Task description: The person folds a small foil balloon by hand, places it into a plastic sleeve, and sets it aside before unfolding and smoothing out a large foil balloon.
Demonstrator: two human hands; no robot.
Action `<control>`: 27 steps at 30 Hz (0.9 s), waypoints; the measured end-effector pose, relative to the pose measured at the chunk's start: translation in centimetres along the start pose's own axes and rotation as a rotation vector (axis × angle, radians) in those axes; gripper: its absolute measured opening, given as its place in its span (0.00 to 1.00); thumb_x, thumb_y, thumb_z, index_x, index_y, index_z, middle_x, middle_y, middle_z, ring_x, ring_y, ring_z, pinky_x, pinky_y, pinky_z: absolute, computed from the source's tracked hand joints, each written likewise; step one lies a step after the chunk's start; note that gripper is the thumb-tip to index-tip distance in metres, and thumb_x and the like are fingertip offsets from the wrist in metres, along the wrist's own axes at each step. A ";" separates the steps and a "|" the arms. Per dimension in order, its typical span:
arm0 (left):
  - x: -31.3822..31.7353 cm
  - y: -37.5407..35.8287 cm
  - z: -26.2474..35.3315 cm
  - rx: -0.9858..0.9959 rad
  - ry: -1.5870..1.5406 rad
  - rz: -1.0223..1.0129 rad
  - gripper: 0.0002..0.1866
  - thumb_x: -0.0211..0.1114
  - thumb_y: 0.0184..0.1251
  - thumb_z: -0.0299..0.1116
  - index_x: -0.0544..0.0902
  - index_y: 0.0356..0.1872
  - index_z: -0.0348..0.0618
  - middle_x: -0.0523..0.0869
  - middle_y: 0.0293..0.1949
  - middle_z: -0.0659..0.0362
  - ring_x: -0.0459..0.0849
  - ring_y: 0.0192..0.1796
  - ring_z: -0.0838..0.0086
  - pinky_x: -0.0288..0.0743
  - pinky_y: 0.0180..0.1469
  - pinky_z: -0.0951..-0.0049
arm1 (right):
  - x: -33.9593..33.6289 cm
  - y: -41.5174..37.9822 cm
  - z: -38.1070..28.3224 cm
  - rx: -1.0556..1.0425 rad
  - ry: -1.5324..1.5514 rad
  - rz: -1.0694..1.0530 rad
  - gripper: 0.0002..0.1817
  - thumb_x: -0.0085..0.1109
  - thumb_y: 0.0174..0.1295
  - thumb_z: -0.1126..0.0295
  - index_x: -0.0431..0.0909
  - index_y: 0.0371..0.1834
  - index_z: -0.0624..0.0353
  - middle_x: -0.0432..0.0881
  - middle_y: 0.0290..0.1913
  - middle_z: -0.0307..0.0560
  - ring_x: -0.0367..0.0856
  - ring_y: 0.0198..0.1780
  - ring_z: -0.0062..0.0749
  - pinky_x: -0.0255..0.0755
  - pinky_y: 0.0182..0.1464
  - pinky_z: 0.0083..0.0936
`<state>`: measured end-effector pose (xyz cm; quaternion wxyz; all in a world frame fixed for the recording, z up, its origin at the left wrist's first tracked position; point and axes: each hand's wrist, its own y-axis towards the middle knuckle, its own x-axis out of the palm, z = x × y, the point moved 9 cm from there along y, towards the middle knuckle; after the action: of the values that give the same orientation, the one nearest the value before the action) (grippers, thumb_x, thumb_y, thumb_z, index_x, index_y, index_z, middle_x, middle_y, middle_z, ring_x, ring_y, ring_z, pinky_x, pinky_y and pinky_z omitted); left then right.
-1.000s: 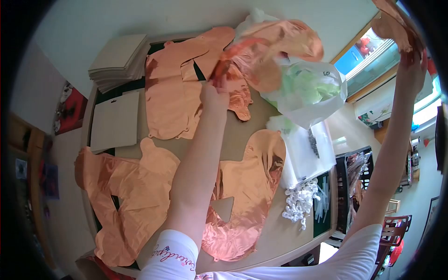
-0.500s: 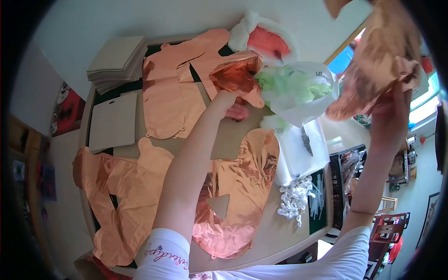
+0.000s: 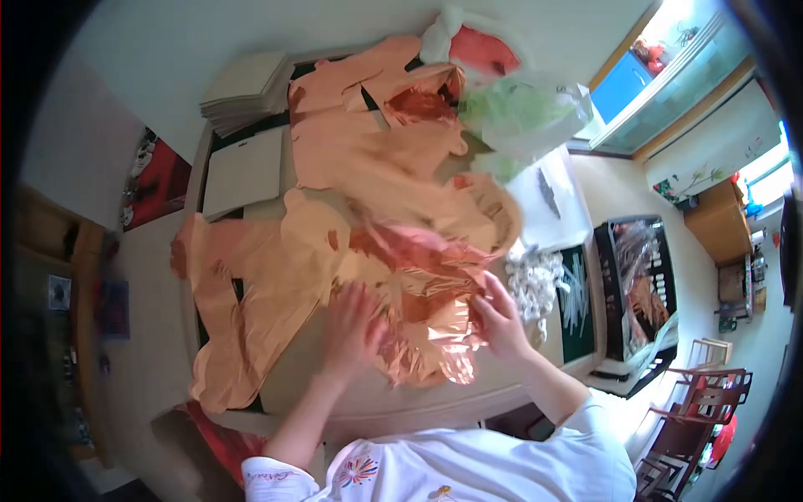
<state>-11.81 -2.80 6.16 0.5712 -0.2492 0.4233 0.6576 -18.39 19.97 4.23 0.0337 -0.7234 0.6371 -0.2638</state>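
A crumpled rose-gold foil balloon (image 3: 422,289) lies on the table (image 3: 376,402) close to its front edge. My left hand (image 3: 351,325) rests flat on the balloon's left part, fingers spread. My right hand (image 3: 499,318) holds its right edge, fingers curled around the foil. More flat foil balloons of the same colour lie to the left (image 3: 251,284) and at the back (image 3: 368,151) of the table. The picture is blurred by movement.
A stack of cardboard sheets (image 3: 247,88) and a single sheet (image 3: 245,171) lie at the back left. A plastic bag with green contents (image 3: 523,113) sits at the back right. White clips (image 3: 531,280), clear sticks (image 3: 577,293) and a black crate (image 3: 640,284) are to the right.
Both hands came down from the back and from high on the right to the table's front. The foil balloon held up in the right hand now lies crumpled under both hands.
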 end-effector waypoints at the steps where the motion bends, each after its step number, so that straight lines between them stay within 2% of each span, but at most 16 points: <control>1: 0.8 -2.8 1.5 0.037 0.100 -0.084 0.19 0.59 0.67 0.41 0.77 0.56 0.45 0.72 0.64 0.51 0.69 0.66 0.50 0.62 0.63 0.41 | 0.0 -1.0 2.2 0.029 0.017 -0.035 0.25 0.45 0.72 0.75 0.57 0.71 0.61 0.76 0.52 0.38 0.71 0.39 0.11 0.66 0.37 0.14; 2: 1.6 -4.7 2.4 0.072 0.198 -0.161 0.20 0.59 0.67 0.40 0.76 0.57 0.45 0.70 0.66 0.52 0.67 0.67 0.50 0.59 0.64 0.37 | -0.1 -1.2 4.4 -0.007 -0.005 -0.101 0.24 0.46 0.72 0.74 0.59 0.71 0.59 0.76 0.51 0.37 0.69 0.36 0.11 0.66 0.35 0.13; 5: 1.4 -8.1 2.5 0.062 0.200 -0.229 0.20 0.59 0.66 0.40 0.77 0.57 0.46 0.69 0.66 0.53 0.65 0.69 0.54 0.56 0.64 0.33 | 0.2 -4.2 8.4 0.201 -0.063 0.041 0.23 0.48 0.71 0.73 0.61 0.70 0.55 0.76 0.47 0.34 0.68 0.35 0.11 0.63 0.29 0.10; 8: 1.3 -10.6 0.5 -0.012 0.201 -0.334 0.20 0.60 0.64 0.39 0.77 0.57 0.46 0.70 0.65 0.54 0.67 0.67 0.54 0.54 0.66 0.36 | 1.8 -6.5 10.4 0.160 0.055 0.027 0.24 0.49 0.72 0.72 0.60 0.70 0.55 0.75 0.45 0.35 0.69 0.35 0.13 0.64 0.28 0.11; 11: -0.1 -11.5 0.1 0.035 0.198 -0.240 0.21 0.61 0.62 0.37 0.77 0.57 0.47 0.72 0.65 0.55 0.69 0.66 0.56 0.53 0.66 0.39 | 1.6 -8.0 13.1 0.178 -0.092 -0.024 0.25 0.50 0.72 0.70 0.58 0.71 0.55 0.75 0.47 0.36 0.73 0.41 0.14 0.69 0.30 0.14; 12: -0.3 -11.5 0.1 0.048 0.233 -0.259 0.22 0.61 0.61 0.35 0.76 0.58 0.46 0.74 0.63 0.55 0.70 0.64 0.58 0.55 0.66 0.43 | 2.1 -8.4 13.0 0.101 -0.030 0.009 0.26 0.51 0.72 0.68 0.59 0.71 0.55 0.76 0.45 0.36 0.77 0.42 0.18 0.74 0.33 0.18; 15: -1.4 -11.4 0.1 0.018 0.117 -0.168 0.25 0.63 0.59 0.33 0.74 0.60 0.46 0.75 0.61 0.54 0.71 0.64 0.59 0.57 0.66 0.48 | 3.3 -10.6 10.6 0.412 -0.533 -0.279 0.23 0.53 0.72 0.64 0.65 0.68 0.55 0.82 0.40 0.40 0.81 0.36 0.23 0.77 0.35 0.22; 16: -1.4 -11.6 -0.1 0.028 0.148 -0.139 0.27 0.64 0.58 0.32 0.73 0.62 0.46 0.76 0.59 0.54 0.72 0.63 0.59 0.58 0.66 0.48 | 1.4 -10.3 10.2 0.422 -0.810 -0.313 0.20 0.57 0.69 0.57 0.76 0.58 0.56 0.85 0.32 0.46 0.82 0.27 0.29 0.77 0.35 0.27; 18: -1.4 -11.3 -0.4 -0.013 0.081 -0.133 0.29 0.64 0.57 0.32 0.72 0.63 0.48 0.76 0.59 0.54 0.72 0.63 0.58 0.58 0.66 0.46 | -0.7 -8.4 4.5 0.203 -1.191 -0.225 0.15 0.63 0.61 0.55 0.84 0.39 0.56 0.84 0.28 0.49 0.84 0.28 0.36 0.76 0.33 0.33; 19: -1.4 -11.2 -0.4 -0.035 0.046 -0.131 0.29 0.64 0.57 0.33 0.72 0.64 0.49 0.76 0.58 0.54 0.72 0.63 0.58 0.58 0.67 0.45 | -2.6 -6.3 3.2 -0.017 -1.192 -0.125 0.11 0.64 0.59 0.60 0.82 0.36 0.56 0.83 0.24 0.47 0.83 0.27 0.42 0.75 0.34 0.34; 20: -1.5 -10.9 -0.1 -0.028 0.027 -0.112 0.29 0.64 0.58 0.33 0.72 0.64 0.50 0.76 0.58 0.53 0.72 0.63 0.57 0.57 0.67 0.44 | 0.3 -6.0 -1.7 -0.305 -1.206 -0.084 0.10 0.65 0.58 0.62 0.79 0.34 0.57 0.81 0.26 0.48 0.82 0.29 0.43 0.76 0.33 0.34; 22: -1.9 -10.1 0.4 -0.006 -0.004 -0.072 0.29 0.64 0.58 0.34 0.72 0.64 0.52 0.76 0.58 0.52 0.71 0.63 0.57 0.55 0.68 0.41 | 5.7 -3.7 -4.7 -0.567 -1.024 -0.077 0.11 0.65 0.59 0.63 0.78 0.38 0.59 0.81 0.33 0.50 0.83 0.36 0.43 0.76 0.34 0.34; 23: -1.8 -10.1 0.5 0.003 0.031 -0.085 0.27 0.64 0.58 0.33 0.74 0.62 0.51 0.75 0.59 0.52 0.70 0.64 0.56 0.54 0.69 0.41 | 8.5 -1.8 -4.2 -0.617 -1.032 -0.125 0.14 0.66 0.58 0.63 0.78 0.44 0.57 0.80 0.42 0.52 0.81 0.45 0.44 0.77 0.38 0.33; 24: -1.5 -10.1 0.5 0.014 0.067 -0.094 0.24 0.64 0.58 0.32 0.75 0.59 0.50 0.74 0.60 0.52 0.70 0.65 0.56 0.53 0.69 0.41 | 11.2 -0.2 -3.3 -0.564 -1.041 -0.128 0.22 0.67 0.57 0.60 0.76 0.52 0.56 0.79 0.47 0.52 0.80 0.48 0.47 0.76 0.46 0.36; 25: -1.3 -10.2 0.6 0.024 0.103 -0.103 0.22 0.64 0.59 0.31 0.77 0.57 0.49 0.74 0.61 0.52 0.69 0.66 0.56 0.53 0.70 0.41 | 13.4 2.4 -1.4 -0.621 -1.139 -0.140 0.28 0.67 0.57 0.56 0.73 0.57 0.57 0.78 0.51 0.52 0.79 0.49 0.49 0.74 0.51 0.41; 27: -1.1 -10.8 0.4 0.011 0.094 -0.113 0.21 0.64 0.60 0.31 0.77 0.56 0.49 0.74 0.61 0.53 0.69 0.66 0.56 0.51 0.70 0.39 | 17.3 4.1 1.6 -0.667 -1.362 -0.152 0.22 0.66 0.57 0.58 0.74 0.49 0.59 0.81 0.42 0.55 0.81 0.43 0.49 0.74 0.44 0.40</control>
<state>-1.09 -3.14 4.34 0.5882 -0.3001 0.4387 0.6095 -20.56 2.51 7.11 0.1809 -0.7402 0.4698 0.4457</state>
